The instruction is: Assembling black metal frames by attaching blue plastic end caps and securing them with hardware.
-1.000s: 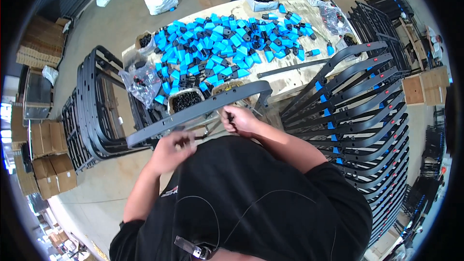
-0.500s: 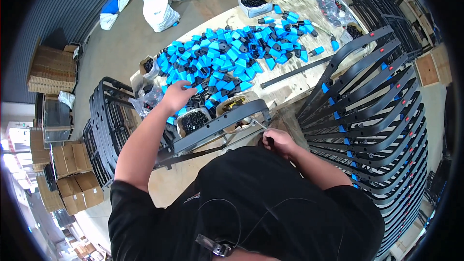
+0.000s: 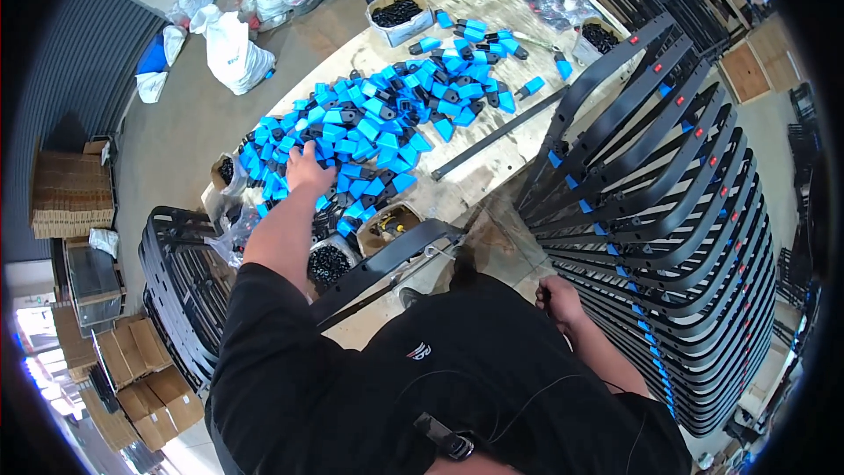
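Observation:
My left hand [image 3: 309,176] reaches onto the near left part of a heap of blue-and-black plastic caps [image 3: 374,123]. Its thumb and fingers are apart, and nothing shows between them. Down at my right side, my right hand [image 3: 563,301] is closed around something dark, mostly hidden by the fingers. In front of my body lies a dark metal frame [image 3: 387,266] with a curved end, a small silver piece [image 3: 432,251] at that end. Between frame and heap sit a tub of small black parts [image 3: 330,264] and a box [image 3: 404,216] with a yellow item inside.
A tall row of curved dark frames [image 3: 668,211] with blue and red pieces stands close on my right. More frames [image 3: 180,273] stand at left. A dark bar [image 3: 501,134] and boxes of black parts [image 3: 397,13] are on the wooden table [image 3: 347,51].
My left hand has moved farther onto the heap of caps. My right hand has pulled away from the frame's curved end, back toward my right side. The view has shifted.

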Available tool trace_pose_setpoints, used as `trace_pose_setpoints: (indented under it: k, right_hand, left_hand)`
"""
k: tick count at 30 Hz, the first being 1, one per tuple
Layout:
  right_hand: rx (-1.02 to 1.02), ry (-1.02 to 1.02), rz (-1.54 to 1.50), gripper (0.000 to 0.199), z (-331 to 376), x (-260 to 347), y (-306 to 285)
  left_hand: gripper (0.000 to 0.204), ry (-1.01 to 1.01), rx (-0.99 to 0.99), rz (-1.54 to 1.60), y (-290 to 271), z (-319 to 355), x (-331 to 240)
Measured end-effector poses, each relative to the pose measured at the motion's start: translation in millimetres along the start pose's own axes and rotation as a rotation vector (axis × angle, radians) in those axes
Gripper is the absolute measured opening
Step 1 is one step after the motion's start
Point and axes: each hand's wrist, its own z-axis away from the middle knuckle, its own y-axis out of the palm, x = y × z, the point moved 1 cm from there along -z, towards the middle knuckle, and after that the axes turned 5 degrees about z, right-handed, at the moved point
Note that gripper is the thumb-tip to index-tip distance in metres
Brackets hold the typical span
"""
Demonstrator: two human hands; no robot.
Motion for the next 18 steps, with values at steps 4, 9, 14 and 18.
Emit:
trace_pose_setpoints:
  k: [4, 9, 14, 18]
  right_hand:
    - [0.040, 0.064, -0.079, 0.016, 6.2, 14.5, 4.5]
    - [0.073, 0.108, -0.001, 0.018, -10.1, 20.8, 15.5]
    - [0.180, 0.046, 0.047, 0.020, -33.6, 23.8, 26.2]
    - [0.169, 0.036, 0.133, 0.023, -32.0, 30.1, 39.2]
  left_hand:
    - [0.052, 0.074, 0.014, 0.120, -18.8, -35.5, 64.7]
    - [0.036, -0.029, -0.070, 0.297, -51.4, -22.7, 80.5]
    - [0.035, -0.080, -0.214, 0.351, -49.5, 1.9, 96.3]
    - [0.026, -0.066, -0.384, 0.477, -33.9, -8.7, 77.7]
